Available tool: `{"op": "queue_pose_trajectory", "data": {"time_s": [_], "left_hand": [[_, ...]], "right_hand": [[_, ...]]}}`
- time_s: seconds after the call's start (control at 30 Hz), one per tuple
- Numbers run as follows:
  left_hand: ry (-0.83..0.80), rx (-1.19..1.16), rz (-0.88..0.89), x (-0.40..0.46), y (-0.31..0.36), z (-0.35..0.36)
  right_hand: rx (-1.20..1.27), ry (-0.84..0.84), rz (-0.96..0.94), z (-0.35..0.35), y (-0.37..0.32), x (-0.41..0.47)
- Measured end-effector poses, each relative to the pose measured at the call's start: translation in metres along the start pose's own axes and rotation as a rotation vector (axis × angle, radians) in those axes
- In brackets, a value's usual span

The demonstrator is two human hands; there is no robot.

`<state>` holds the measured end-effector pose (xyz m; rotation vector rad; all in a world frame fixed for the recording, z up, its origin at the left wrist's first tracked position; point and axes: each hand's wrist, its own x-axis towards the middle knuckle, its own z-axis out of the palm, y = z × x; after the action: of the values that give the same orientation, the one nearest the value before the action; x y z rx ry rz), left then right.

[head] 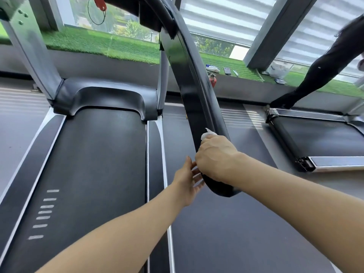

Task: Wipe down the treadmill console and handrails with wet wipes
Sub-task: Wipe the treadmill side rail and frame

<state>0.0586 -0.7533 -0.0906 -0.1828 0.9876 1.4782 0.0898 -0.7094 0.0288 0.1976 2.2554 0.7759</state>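
The right hand [214, 156] grips a crumpled white wet wipe [208, 133] around the curved glossy black handrail [189, 79], whose length runs up and away, while the left hand [187, 182], fingers straight, touches its near end.

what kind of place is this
Most likely a gym. A treadmill fills the left of the view and a second treadmill stands to the right. The right hand holds a wet wipe on the black handrail.
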Motion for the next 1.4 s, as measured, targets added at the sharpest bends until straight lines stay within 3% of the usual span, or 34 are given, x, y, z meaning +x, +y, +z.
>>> {"op": "queue_pose_trajectory", "data": {"time_s": [0.1, 0.5, 0.67, 0.8, 1.0, 1.2, 1.4], "left_hand": [[0.016, 0.02, 0.023, -0.005, -0.006, 0.0], [0.014, -0.054, -0.053, -0.02, -0.018, -0.008], [-0.023, -0.051, -0.114, -0.013, -0.011, -0.021], [-0.018, -0.036, -0.122, -0.003, -0.004, -0.037], [0.048, -0.076, -0.105, 0.011, 0.01, -0.062], [0.079, -0.051, -0.075, 0.012, 0.005, -0.079], [0.077, 0.002, -0.062, -0.012, -0.002, -0.059]], "right_hand": [[-0.008, -0.06, 0.01, 0.003, -0.014, -0.013], [-0.098, 0.009, -0.039, 0.018, -0.057, -0.058], [0.205, -0.061, -0.004, -0.005, -0.054, -0.058], [0.384, 0.009, 0.147, -0.03, -0.032, -0.024], [0.161, 0.153, 0.243, -0.013, -0.01, 0.065], [-0.107, -0.051, 0.229, 0.014, -0.014, 0.084], [-0.077, -0.103, 0.118, 0.021, -0.052, 0.031]]}}
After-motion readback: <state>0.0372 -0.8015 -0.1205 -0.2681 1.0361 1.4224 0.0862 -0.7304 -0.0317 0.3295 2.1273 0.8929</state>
